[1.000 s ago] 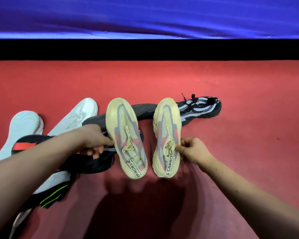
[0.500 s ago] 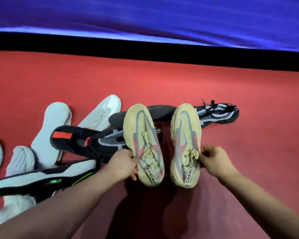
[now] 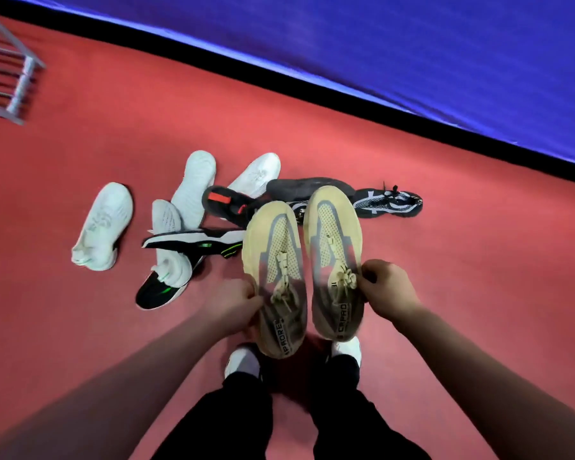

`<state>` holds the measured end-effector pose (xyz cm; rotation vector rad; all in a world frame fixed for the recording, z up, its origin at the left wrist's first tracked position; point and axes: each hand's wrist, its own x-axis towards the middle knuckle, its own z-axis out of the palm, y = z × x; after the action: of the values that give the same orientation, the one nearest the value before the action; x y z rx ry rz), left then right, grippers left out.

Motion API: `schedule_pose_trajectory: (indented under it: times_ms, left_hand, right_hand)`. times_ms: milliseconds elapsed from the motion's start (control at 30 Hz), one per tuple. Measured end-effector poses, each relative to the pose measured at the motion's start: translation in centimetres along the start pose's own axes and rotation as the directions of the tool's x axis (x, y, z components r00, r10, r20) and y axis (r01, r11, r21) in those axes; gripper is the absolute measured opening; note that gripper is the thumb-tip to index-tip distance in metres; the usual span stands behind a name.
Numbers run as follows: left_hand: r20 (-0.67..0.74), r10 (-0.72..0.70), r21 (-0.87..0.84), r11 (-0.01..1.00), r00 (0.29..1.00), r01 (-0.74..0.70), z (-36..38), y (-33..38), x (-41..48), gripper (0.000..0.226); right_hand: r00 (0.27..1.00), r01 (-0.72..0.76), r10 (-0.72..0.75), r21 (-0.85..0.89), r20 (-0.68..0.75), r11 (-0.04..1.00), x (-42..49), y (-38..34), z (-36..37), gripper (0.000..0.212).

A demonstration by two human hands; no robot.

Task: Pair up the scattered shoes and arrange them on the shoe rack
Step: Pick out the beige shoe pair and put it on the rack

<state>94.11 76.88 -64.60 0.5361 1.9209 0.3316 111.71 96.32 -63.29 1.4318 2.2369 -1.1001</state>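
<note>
Pinched at 1 side only, either shoe could twist loose and drop on the way to the shoe rack (image 3: 10, 71), well apart at far left. The left hand (image 3: 234, 307) gripped the left beige shoe (image 3: 273, 234), the right hand (image 3: 387, 290) the right beige shoe (image 3: 332, 227), side by side above the floor (image 3: 478, 293). Both had beige mesh, grey bands, knotted laces.

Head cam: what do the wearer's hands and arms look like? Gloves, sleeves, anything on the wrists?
Left hand and right hand: bare, no gloves. Left forearm and right forearm: uncovered to the frame edge, no sleeves, watch or wristband visible.
</note>
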Motion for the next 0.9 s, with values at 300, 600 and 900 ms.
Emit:
schedule_pose_trajectory:
  times_ms: [300,600,900]
  left_hand:
    - [-0.081,-0.019,-0.143,0.99,0.997,0.007,-14.4,6.0,-23.1,0.031]
    - [-0.331,0.006,-0.065,0.997,0.943,-0.029,-24.1,9.7,-37.0,0.032]
    - [-0.546,-0.127,-0.218,0.976,0.828,0.006,-29.5,6.5,-47.4,0.031]
  right_hand:
    - [0.996,0.085,-0.085,-0.025,0.005,0.996,-14.7,-16.9,-12.9,0.028]
    - [0.935,0.348,-0.351,0.054,0.059,0.936,-21.7,-28.7,-20.0,0.03]
    - [0.808,0.582,-0.573,-0.035,0.135,0.812,-24.5,-40.7,-19.1,0.033]
